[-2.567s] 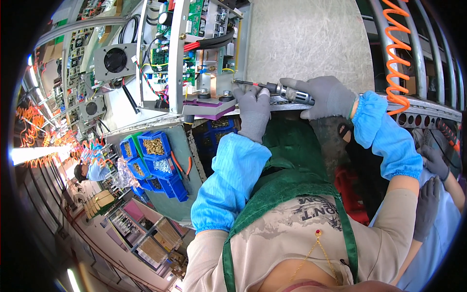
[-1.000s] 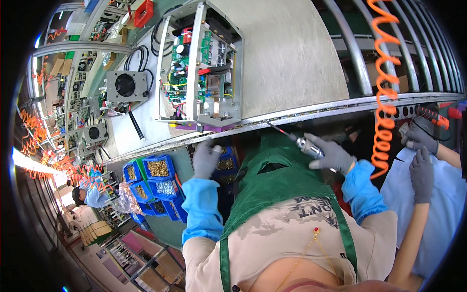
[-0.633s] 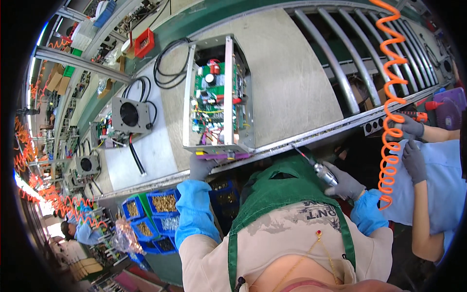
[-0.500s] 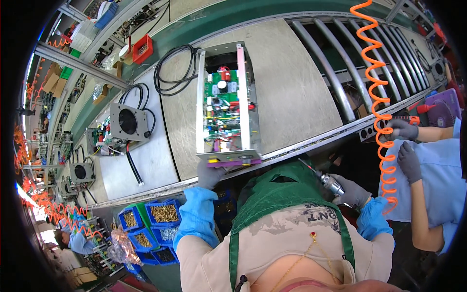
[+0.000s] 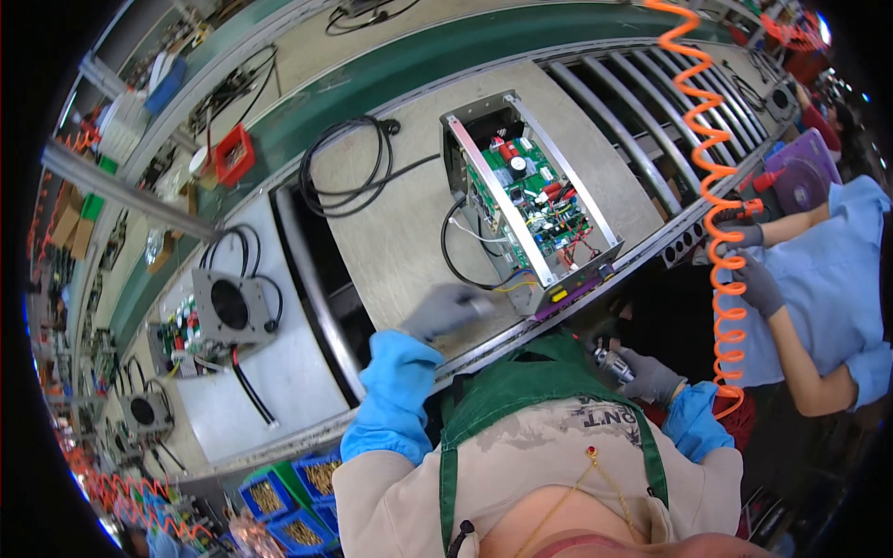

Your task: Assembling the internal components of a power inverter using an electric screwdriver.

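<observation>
**Hands at the open chassis: position report**

My left hand [image 5: 445,311], in a grey glove with a blue sleeve cover behind it, is raised over the near part of the pale surface [image 5: 391,251], just to the left of the open metal chassis [image 5: 526,200]. The hand is motion-blurred; its fingers look curled, but I cannot tell whether its grip is shut or whether it holds anything. It does not appear to touch the chassis.

My right hand [image 5: 648,375], also grey-gloved, sits low, below the surface edge and close to my green apron [image 5: 539,391]. Its grip is closed around the body of a powered screwdriver [image 5: 609,360], whose metal end points up and left, toward the surface edge.

The chassis lies on the surface with its open side up. Inside it a green circuit board [image 5: 532,193] carries red and black components and loose wires. A purple strip [image 5: 569,296] runs along its near end. A coiled black cable [image 5: 349,167] lies on the surface to the left of the chassis.

An orange spiral hose [image 5: 714,177] hangs to the right. Beside it, another person's gloved hands [image 5: 749,270] are at work.
</observation>
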Demonstrator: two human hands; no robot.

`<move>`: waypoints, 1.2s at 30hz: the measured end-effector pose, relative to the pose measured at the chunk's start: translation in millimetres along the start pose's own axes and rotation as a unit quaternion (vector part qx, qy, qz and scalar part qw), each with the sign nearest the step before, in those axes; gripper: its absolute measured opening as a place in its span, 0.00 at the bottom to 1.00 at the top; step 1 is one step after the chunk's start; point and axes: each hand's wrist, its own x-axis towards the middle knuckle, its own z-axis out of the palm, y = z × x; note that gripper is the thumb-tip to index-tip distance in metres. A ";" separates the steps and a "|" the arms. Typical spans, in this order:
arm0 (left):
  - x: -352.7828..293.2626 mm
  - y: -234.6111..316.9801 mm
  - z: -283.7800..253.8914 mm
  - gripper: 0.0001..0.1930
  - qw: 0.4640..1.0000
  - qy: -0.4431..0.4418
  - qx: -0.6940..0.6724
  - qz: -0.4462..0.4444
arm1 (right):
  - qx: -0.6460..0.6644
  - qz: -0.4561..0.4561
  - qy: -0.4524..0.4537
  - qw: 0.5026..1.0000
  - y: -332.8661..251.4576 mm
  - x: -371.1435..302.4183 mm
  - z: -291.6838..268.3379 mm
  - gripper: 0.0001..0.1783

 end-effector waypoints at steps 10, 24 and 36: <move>7.8 125.7 -17.7 0.22 0.899 -0.099 -0.074 0.420 | -0.246 -0.118 0.104 0.956 -107.2 -63.2 -16.2 0.45; -37.2 108.3 16.2 0.22 0.935 0.020 -0.237 0.261 | -0.310 -0.516 0.594 0.534 -217.6 -71.3 -62.4 0.18; -52.5 101.8 26.7 0.22 0.821 -0.030 -0.496 0.280 | 0.019 -0.527 0.316 0.789 -190.5 2.9 -10.9 0.38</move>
